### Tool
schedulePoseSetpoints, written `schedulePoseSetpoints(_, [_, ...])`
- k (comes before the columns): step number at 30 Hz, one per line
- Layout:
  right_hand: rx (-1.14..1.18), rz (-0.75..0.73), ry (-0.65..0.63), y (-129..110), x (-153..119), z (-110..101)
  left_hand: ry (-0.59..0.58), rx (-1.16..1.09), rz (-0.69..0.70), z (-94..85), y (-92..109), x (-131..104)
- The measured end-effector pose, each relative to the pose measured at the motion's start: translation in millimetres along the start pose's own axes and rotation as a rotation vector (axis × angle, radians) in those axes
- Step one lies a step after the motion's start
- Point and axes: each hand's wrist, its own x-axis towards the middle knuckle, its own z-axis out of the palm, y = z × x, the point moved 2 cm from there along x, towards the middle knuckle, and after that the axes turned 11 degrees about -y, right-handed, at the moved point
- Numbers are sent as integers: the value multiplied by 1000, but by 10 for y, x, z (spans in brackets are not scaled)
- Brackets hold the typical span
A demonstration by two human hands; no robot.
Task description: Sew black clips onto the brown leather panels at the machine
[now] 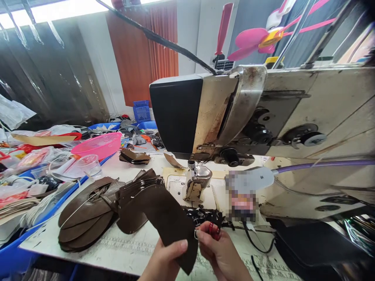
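Note:
My left hand (166,257) is closed on a curved dark brown leather piece (170,210), thumb on top, near the front edge of the table. Its far end overlaps a stack of similar brown pieces (140,187). At the right edge of the leather my right hand (219,251) is closed, thumb and finger pinched together against that edge. A small red-handled tool (215,230) shows among its fingers; most of it is hidden. Directly behind stands the sewing machine's presser foot area (197,183), apart from the leather.
The sewing machine head (222,113) looms above. Layered round brown leather pieces (84,214) lie at left, with a pink basket (98,145) and a blue tray edge (55,208) beyond. A machine lamp (254,179) and black pad (316,244) sit at right.

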Motion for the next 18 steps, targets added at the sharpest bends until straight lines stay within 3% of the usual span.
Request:
schedulePoseSetpoints(4, [11, 5, 15, -9, -7, 30, 220, 116, 47, -77, -53, 33])
schedulePoseSetpoints(10, [-43, -32, 41, -105, 13, -70, 390, 231, 104, -189, -42, 85])
schedulePoseSetpoints(14, [-61, -65, 99, -158, 24, -163, 417, 184, 111, -194, 0, 95])
schedulePoseSetpoints(18, [-97, -80, 149, -160, 8, -211, 359, 193, 126, -99, 36, 120])
